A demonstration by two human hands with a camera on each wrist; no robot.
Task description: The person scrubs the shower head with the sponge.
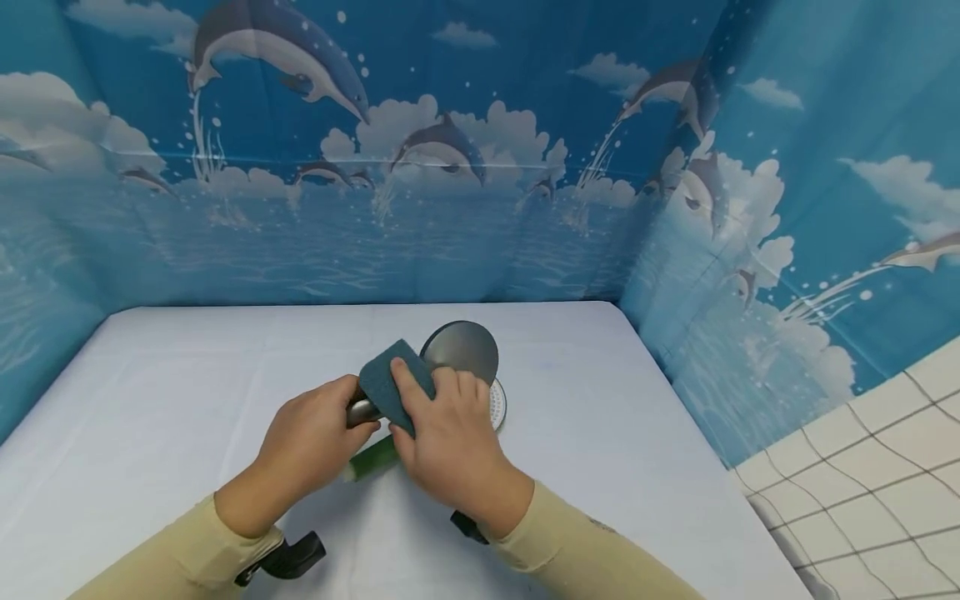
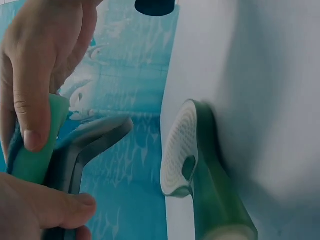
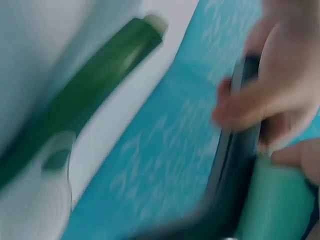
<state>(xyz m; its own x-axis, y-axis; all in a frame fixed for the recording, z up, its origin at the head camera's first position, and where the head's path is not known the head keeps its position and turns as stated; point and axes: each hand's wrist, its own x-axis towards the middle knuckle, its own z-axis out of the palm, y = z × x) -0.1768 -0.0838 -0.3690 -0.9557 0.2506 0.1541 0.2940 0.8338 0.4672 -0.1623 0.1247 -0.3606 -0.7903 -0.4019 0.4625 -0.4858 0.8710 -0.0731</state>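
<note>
Over the table, my left hand (image 1: 318, 425) grips the handle of a grey shower head (image 1: 465, 346), thumb curled round it. My right hand (image 1: 453, 442) holds a sponge (image 1: 386, 383) against that handle, its index finger stretched across the dark teal side. The sponge's light green foam (image 2: 57, 115) shows in the left wrist view. Below both hands lies a second shower head, green with a white spray face (image 2: 180, 145); its green handle (image 1: 375, 458) is partly covered by the right hand in the head view.
A white cloth covers the table (image 1: 187, 367). Blue curtains with dolphins (image 1: 450, 242) stand along its back and sides. At the right, pale floor tiles (image 1: 862, 475) show beyond the table edge. Black straps (image 1: 296, 558) sit at the wrists.
</note>
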